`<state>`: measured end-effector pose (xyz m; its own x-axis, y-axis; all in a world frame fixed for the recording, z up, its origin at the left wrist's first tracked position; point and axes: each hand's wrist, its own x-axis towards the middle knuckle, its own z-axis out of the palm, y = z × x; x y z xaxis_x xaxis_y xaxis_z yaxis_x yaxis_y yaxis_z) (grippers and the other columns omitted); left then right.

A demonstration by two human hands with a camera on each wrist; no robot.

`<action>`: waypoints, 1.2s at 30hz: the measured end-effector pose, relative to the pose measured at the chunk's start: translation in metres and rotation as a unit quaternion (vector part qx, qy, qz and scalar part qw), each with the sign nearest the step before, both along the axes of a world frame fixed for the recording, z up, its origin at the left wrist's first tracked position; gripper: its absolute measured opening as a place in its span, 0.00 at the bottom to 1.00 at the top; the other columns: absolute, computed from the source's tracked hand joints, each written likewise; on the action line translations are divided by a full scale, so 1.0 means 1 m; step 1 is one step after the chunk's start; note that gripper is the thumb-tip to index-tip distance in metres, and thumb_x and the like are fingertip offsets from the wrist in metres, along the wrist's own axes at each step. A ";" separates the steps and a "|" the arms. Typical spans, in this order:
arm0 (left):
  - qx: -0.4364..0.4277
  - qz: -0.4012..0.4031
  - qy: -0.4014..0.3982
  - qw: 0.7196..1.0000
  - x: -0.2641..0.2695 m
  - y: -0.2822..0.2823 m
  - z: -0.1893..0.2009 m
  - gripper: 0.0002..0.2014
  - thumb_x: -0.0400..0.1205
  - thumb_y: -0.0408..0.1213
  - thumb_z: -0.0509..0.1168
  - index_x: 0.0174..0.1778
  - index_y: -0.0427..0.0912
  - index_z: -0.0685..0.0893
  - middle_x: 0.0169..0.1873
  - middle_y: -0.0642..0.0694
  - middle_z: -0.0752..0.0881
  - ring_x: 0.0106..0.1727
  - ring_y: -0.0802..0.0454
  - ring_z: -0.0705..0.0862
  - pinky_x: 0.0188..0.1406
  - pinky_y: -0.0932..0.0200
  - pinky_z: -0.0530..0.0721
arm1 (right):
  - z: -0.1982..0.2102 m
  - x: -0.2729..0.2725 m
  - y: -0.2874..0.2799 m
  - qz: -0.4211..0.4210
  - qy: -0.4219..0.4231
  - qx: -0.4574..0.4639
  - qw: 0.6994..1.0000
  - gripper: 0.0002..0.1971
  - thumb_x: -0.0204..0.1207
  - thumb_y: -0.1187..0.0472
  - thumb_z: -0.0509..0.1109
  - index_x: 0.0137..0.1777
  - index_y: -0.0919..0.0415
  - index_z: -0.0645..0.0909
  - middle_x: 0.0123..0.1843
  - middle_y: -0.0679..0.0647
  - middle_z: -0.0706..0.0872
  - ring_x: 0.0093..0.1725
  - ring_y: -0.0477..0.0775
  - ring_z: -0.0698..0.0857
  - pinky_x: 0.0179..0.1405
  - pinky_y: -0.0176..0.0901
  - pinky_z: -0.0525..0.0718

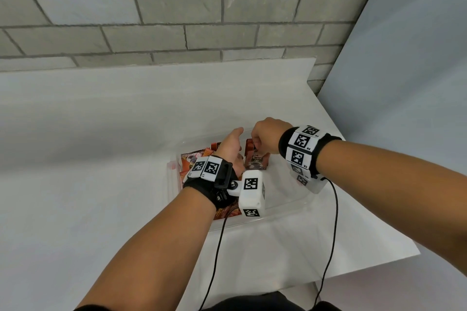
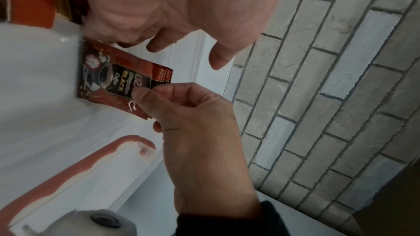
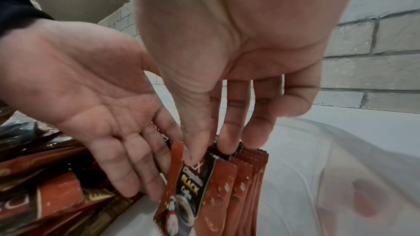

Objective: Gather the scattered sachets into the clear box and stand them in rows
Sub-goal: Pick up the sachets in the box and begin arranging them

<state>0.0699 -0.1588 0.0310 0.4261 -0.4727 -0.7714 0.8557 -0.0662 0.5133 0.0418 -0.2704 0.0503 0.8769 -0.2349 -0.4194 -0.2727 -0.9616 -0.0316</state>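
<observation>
My right hand [image 1: 265, 137] pinches the top edge of the front sachet [image 1: 257, 161] to stand it against the row inside the clear box [image 1: 290, 206], while my flat, open left hand [image 1: 231, 146] braces that row upright.

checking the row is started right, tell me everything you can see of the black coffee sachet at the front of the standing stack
The black coffee sachet is a flat glossy red-brown packet with a black panel reading BLACK Coffee, a coffee cup picture and crimped ends. It stands upright in the clear box, fronting a row of like sachets. The right hand pinches its top edge; the left hand lies flat against its side.
</observation>
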 end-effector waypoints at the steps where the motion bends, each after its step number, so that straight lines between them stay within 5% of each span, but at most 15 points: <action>1: -0.001 -0.001 0.002 1.000 -0.001 0.000 0.000 0.35 0.85 0.52 0.61 0.80 0.32 0.60 0.79 0.29 0.61 0.71 0.32 0.74 0.37 0.40 0.80 | 0.000 0.000 0.000 0.001 -0.001 0.000 1.000 0.05 0.71 0.62 0.77 0.42 0.57 0.82 0.47 0.56 0.86 0.45 0.57 0.85 0.35 0.40 0.79; 4: -0.002 -0.005 0.001 1.000 -0.003 0.001 0.002 0.34 0.86 0.50 0.60 0.80 0.32 0.60 0.78 0.28 0.62 0.70 0.34 0.74 0.31 0.44 0.77 | 0.000 -0.004 -0.002 0.001 -0.017 -0.003 1.000 0.08 0.71 0.61 0.77 0.48 0.59 0.81 0.48 0.55 0.84 0.45 0.56 0.82 0.34 0.41 0.76; 7: -0.005 -0.007 0.010 1.000 -0.002 0.001 0.000 0.36 0.86 0.52 0.59 0.82 0.34 0.56 0.80 0.28 0.59 0.74 0.34 0.71 0.40 0.44 0.77 | -0.003 -0.011 0.000 0.007 -0.021 -0.002 1.000 0.07 0.72 0.62 0.75 0.45 0.58 0.79 0.47 0.55 0.84 0.44 0.56 0.83 0.36 0.43 0.78; 9: -0.003 -0.004 0.014 1.000 -0.002 0.001 0.000 0.36 0.86 0.52 0.58 0.83 0.34 0.54 0.82 0.29 0.55 0.79 0.35 0.65 0.48 0.43 0.72 | -0.006 -0.016 0.004 0.018 0.007 -0.010 1.000 0.04 0.74 0.62 0.72 0.46 0.60 0.81 0.44 0.55 0.84 0.42 0.55 0.83 0.35 0.42 0.79; 17: -0.001 0.006 0.017 1.000 0.000 -0.002 -0.005 0.37 0.86 0.53 0.58 0.84 0.35 0.54 0.82 0.30 0.54 0.79 0.33 0.65 0.50 0.40 0.72 | -0.010 -0.022 0.019 0.091 0.174 -0.071 0.978 0.14 0.84 0.57 0.58 0.55 0.65 0.82 0.42 0.54 0.78 0.44 0.53 0.77 0.47 0.44 0.78; 36: -0.018 0.015 0.030 0.999 -0.007 0.000 0.003 0.36 0.86 0.51 0.58 0.83 0.33 0.54 0.82 0.31 0.57 0.78 0.35 0.67 0.50 0.41 0.73 | 0.000 -0.027 0.027 0.092 0.185 -0.125 0.970 0.17 0.86 0.52 0.56 0.61 0.63 0.79 0.46 0.53 0.78 0.46 0.53 0.77 0.45 0.42 0.75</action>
<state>0.0633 -0.1590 0.0341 0.3948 -0.4888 -0.7780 0.8858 -0.0221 0.4635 0.0147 -0.2436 0.0504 0.7133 -0.2241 -0.6641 -0.0443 -0.9600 0.2764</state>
